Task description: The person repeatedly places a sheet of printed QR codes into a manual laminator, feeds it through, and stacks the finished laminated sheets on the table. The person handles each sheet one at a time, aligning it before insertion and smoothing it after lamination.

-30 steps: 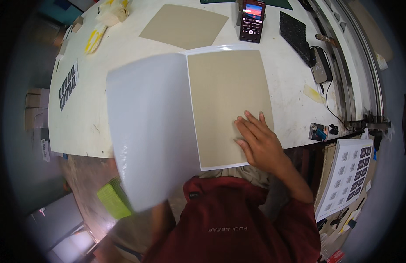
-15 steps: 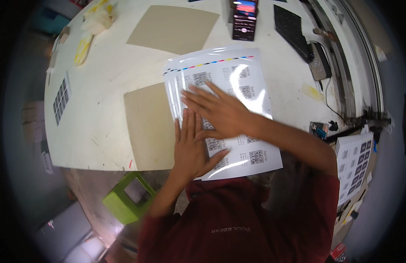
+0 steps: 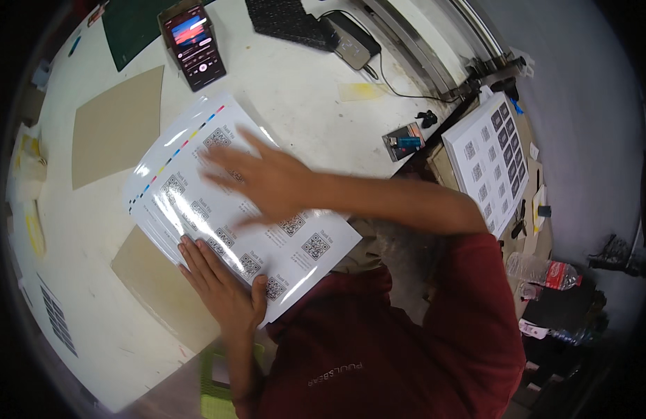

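Observation:
Glossy white sheets [image 3: 263, 241], printed with several square codes and a coloured strip along the far edge, lie stacked on the table, partly over a beige board [image 3: 148, 279]. My left hand [image 3: 221, 286] rests flat on the sheets' left edge near me, its fingers stretched out and close together, the thumb apart. Over the middle of the top sheet is my right hand [image 3: 260, 178], blurred, with its fingers spread and nothing in them. Whether its palm touches the paper I cannot tell.
Beyond the sheets are a second beige board [image 3: 119, 129], a propped phone [image 3: 196, 56], a black slab [image 3: 288, 21] and a digital clock [image 3: 354, 52]. A metal rail [image 3: 413, 49] runs along the far right. Another printed stack [image 3: 487, 164] and a plastic bottle [image 3: 546, 271] are at right.
The view has turned, so everything appears rotated. My right hand has moved away from my left hand, across the sheet toward its right side. My left hand stays at the left edge.

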Tool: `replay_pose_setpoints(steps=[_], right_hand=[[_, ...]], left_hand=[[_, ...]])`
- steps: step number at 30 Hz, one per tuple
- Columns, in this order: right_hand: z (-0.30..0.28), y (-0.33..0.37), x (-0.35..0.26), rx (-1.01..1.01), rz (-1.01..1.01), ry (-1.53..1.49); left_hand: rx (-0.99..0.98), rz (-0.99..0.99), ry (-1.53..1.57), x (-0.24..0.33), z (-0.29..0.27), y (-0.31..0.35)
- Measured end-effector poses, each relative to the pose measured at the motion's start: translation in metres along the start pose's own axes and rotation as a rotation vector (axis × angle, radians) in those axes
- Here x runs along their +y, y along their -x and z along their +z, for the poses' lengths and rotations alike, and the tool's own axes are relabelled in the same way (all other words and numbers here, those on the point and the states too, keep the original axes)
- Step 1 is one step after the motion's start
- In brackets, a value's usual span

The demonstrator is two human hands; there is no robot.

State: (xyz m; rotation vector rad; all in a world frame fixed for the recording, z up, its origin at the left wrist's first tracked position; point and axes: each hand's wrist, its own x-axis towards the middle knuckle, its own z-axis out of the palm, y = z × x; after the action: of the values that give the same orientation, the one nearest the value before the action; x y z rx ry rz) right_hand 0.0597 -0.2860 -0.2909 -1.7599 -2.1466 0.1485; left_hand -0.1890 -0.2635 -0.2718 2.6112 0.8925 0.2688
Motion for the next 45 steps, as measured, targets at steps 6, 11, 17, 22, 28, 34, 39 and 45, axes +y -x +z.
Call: replay_pose_setpoints(steps=[6,11,17,22,28,34,39,45], right_hand=[[0.005,-0.006,0.016,0.144,0.223,0.082],[-0.042,0.13,-0.074,-0.157,0.293,-0.104],[-0.109,0.288,-0.046,0.481,1.324,0.244],[-0.202,0.556,0.001,0.454,1.871,0.581],[-0.169,0.647,0.03,0.412,2.101,0.234],[-0.158,0.591,0.023,0.173,1.986,0.877],[-0.158,0.592,0.006,0.566,1.835,1.015],[-0.244,0.622,-0.041,1.223,1.743,1.161]], left_hand=[[0.016,-0.057,-0.037,0.003,0.002,0.004],[0.004,-0.05,-0.033,0.009,-0.003,-0.001],[-0.002,-0.124,-0.01,0.005,0.002,0.005],[0.139,-0.168,0.102,0.002,0.006,0.007],[0.194,-0.271,0.277,0.007,0.008,0.015],[0.236,-0.294,0.281,0.011,0.013,0.024],[0.238,-0.294,0.327,0.003,0.019,0.024],[0.417,-0.231,0.167,0.012,-0.019,-0.001]])
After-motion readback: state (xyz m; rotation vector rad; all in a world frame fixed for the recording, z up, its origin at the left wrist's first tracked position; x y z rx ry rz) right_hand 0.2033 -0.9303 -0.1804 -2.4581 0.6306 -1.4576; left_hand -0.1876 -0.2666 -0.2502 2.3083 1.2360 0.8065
